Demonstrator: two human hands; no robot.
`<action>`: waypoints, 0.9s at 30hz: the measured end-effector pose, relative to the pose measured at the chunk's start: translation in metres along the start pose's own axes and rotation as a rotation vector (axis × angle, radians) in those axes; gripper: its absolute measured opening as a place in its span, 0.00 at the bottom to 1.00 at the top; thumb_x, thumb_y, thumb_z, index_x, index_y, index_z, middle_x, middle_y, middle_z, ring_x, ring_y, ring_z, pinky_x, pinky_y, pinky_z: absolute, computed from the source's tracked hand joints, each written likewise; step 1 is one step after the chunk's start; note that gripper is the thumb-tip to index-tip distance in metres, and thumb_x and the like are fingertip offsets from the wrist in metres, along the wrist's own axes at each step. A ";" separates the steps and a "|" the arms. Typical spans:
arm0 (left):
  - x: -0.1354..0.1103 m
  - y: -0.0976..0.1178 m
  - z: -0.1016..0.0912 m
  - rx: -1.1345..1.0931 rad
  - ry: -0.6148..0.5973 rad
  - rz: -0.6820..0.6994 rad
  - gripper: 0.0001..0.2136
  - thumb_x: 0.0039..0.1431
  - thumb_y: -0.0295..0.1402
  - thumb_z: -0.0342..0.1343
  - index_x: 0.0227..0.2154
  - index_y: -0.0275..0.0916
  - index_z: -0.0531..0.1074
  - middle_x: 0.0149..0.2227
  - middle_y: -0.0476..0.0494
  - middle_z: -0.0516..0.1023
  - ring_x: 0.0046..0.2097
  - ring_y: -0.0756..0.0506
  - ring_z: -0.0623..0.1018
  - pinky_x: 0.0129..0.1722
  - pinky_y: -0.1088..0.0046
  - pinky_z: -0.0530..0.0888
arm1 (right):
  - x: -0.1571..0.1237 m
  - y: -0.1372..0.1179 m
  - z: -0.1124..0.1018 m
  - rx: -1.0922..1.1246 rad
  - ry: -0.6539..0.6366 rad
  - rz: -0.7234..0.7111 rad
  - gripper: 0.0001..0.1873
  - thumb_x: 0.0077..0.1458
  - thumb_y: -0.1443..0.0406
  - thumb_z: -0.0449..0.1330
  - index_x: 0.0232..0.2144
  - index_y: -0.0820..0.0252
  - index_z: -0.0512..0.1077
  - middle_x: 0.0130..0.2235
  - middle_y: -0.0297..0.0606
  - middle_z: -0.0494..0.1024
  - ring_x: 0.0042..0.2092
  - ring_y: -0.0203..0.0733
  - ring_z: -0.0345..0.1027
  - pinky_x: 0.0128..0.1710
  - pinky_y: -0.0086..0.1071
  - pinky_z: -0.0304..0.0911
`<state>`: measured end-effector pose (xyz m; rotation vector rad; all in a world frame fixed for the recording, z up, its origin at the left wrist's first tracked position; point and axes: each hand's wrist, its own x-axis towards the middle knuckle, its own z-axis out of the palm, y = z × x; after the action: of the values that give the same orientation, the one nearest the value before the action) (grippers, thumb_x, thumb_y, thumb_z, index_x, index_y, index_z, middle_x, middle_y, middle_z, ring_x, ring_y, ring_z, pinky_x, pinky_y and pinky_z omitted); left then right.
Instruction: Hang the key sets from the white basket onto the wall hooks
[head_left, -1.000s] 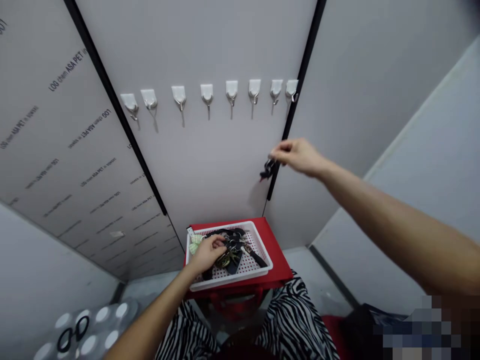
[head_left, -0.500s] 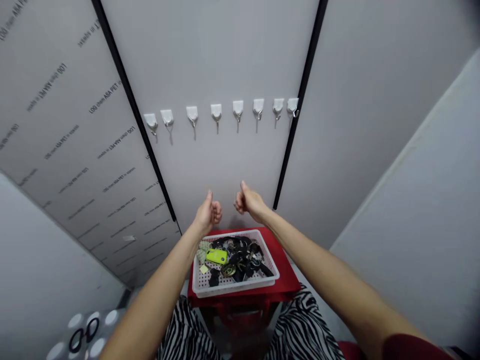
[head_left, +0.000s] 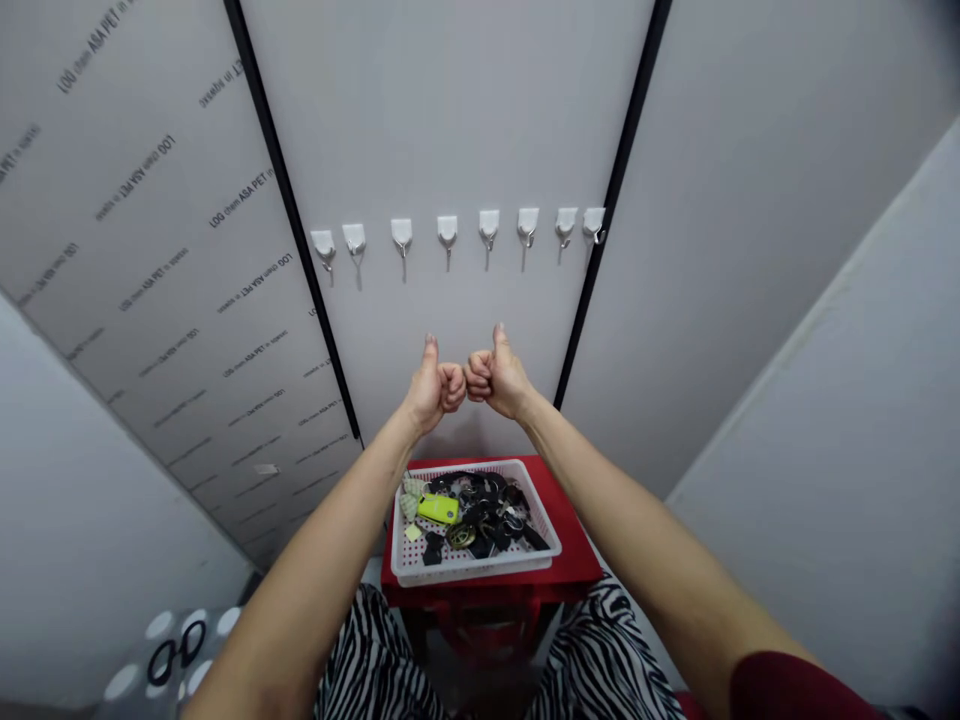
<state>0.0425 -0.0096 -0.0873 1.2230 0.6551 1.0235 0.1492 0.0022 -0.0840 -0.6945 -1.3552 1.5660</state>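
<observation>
My left hand (head_left: 435, 388) is a fist with the thumb pointing up, and nothing shows in it. Facing it, my right hand (head_left: 499, 378) makes the same closed, thumb-up shape, also with nothing visible inside. The knuckles of both hands are touching or nearly so, in front of the pale wall panel. Below them a white plastic basket (head_left: 480, 572) holds a jumble of dark keys and key fobs (head_left: 487, 515). A bright yellow-green key fob (head_left: 438, 508) lies at its left side, beside a round gold-and-black piece (head_left: 460, 535).
The basket stands on a red-covered stool (head_left: 574, 540) between my knees. Several white adhesive hooks (head_left: 447, 230) run in a row across the wall panel (head_left: 465, 120). Black strips (head_left: 630, 140) border the panel. At lower left, a black looped object (head_left: 176, 653) lies over white round shapes.
Both fists have risen and come together, knuckle to knuckle, thumbs still up. The view has shifted slightly; the basket and its contents look unchanged.
</observation>
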 end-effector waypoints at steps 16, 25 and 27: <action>-0.071 -0.120 -0.047 1.117 0.161 -0.045 0.09 0.43 0.36 0.45 0.22 0.36 0.65 0.24 0.48 0.67 0.28 0.51 0.66 0.28 0.75 0.62 | -0.066 0.119 -0.023 -1.085 0.076 0.002 0.15 0.36 0.55 0.52 0.18 0.63 0.64 0.22 0.34 0.66 0.27 0.34 0.58 0.27 0.28 0.52; -0.075 -0.144 -0.054 1.687 -0.010 0.087 0.17 0.40 0.26 0.47 0.37 0.40 0.60 0.38 0.46 0.64 0.41 0.44 0.59 0.39 0.68 0.57 | -0.084 0.141 -0.036 -1.416 0.031 -0.115 0.06 0.35 0.64 0.56 0.20 0.61 0.64 0.35 0.37 0.67 0.39 0.40 0.55 0.36 0.32 0.50; -0.073 -0.143 -0.054 1.727 -0.019 0.093 0.15 0.41 0.26 0.46 0.36 0.40 0.61 0.36 0.46 0.64 0.40 0.44 0.60 0.37 0.67 0.57 | -0.084 0.136 -0.046 -1.315 0.130 -0.074 0.07 0.39 0.63 0.52 0.18 0.62 0.62 0.26 0.35 0.67 0.31 0.35 0.58 0.30 0.28 0.52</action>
<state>0.0047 -0.0529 -0.2466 2.7058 1.5799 0.2999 0.1860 -0.0484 -0.2382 -1.4280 -2.1961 0.3633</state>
